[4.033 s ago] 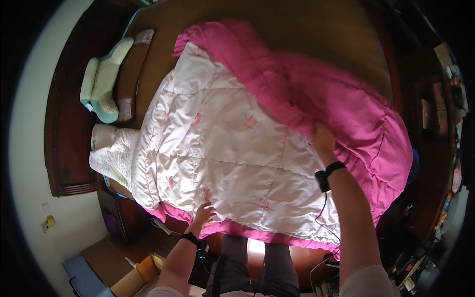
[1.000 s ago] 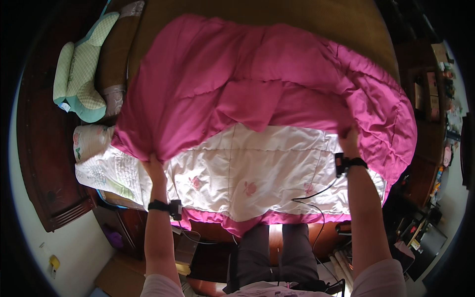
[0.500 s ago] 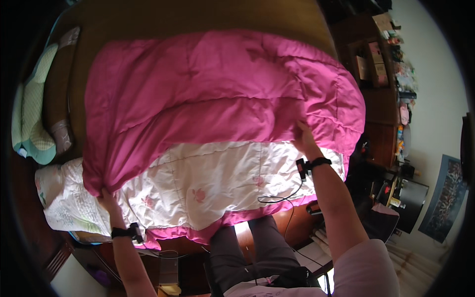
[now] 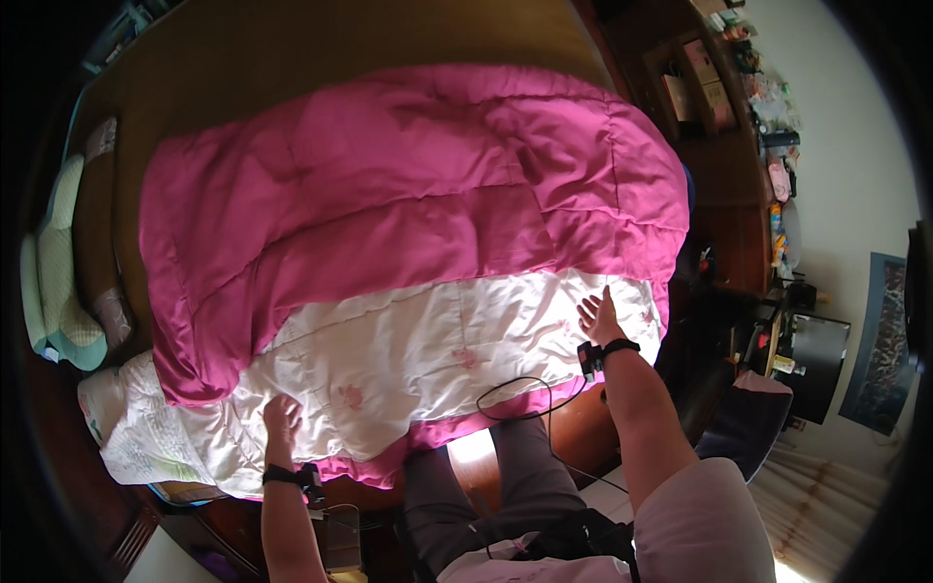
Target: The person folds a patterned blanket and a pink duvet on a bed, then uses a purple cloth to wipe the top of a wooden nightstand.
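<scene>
A thick quilt point(image 4: 408, 185) lies across the bed, its bright pink side folded back over the far part. Along the near part its white floral side point(image 4: 418, 330) faces up, and a strip of pink edge hangs down beside my legs. My left hand point(image 4: 282, 418) is over the white side, just right of the pink corner, fingers apart and holding nothing. Over the right end of the white side, close to the pink fold, my right hand point(image 4: 600, 316) is open with fingers spread. Whether either hand touches the cloth I cannot tell.
Pillows point(image 4: 63, 262) and a brown bolster point(image 4: 102, 233) line the left end of the brown bed surface point(image 4: 292, 49). A crumpled white floral cloth point(image 4: 155, 437) sits at the near left corner. Thin cables point(image 4: 554, 418) loop by my right wrist. Dark wooden furniture point(image 4: 714, 194) borders the right end.
Both hands have let go of the quilt's pink edge and come away from it. My left hand has shifted right, my right hand nearer to me. The pink part now lies flatter.
</scene>
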Motion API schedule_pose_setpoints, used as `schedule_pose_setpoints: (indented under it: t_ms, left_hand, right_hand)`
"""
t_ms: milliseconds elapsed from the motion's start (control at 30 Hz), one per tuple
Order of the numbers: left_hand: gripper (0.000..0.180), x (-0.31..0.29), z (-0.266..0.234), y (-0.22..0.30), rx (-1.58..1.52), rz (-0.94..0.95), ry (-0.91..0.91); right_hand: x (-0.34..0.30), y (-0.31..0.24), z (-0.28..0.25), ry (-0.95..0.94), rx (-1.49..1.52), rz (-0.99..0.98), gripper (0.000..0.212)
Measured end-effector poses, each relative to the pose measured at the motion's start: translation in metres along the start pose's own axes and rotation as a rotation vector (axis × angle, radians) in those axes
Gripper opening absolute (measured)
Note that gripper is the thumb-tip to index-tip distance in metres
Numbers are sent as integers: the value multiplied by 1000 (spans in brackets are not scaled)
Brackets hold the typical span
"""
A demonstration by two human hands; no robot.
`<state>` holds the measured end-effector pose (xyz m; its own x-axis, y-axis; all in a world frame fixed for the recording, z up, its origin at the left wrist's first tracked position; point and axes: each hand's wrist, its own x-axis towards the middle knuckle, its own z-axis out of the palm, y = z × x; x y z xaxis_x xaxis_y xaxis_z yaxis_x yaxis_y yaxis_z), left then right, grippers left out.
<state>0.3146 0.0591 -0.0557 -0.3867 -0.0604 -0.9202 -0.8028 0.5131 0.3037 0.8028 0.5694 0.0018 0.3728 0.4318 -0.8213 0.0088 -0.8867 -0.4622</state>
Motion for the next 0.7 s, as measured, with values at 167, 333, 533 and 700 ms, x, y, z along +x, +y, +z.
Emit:
schedule_pose_setpoints:
  t_ms: [167,333,533,700]
  left_hand:
    - [17,-52,99,-20,25,-25,-29]
    - [19,-56,153,-52,-27,217,120]
    - [21,-128,243,-46,184,149,109]
    - [21,-157,363,-63,291,-1,-56]
  right_hand:
    - [76,-38,-71,133,118,-53,43]
    - [118,-98,-101,251,225,-82,51]
    - [166,-141,-135,106,417,275,67]
    - [249,-197,-188,-202,642,-23,24]
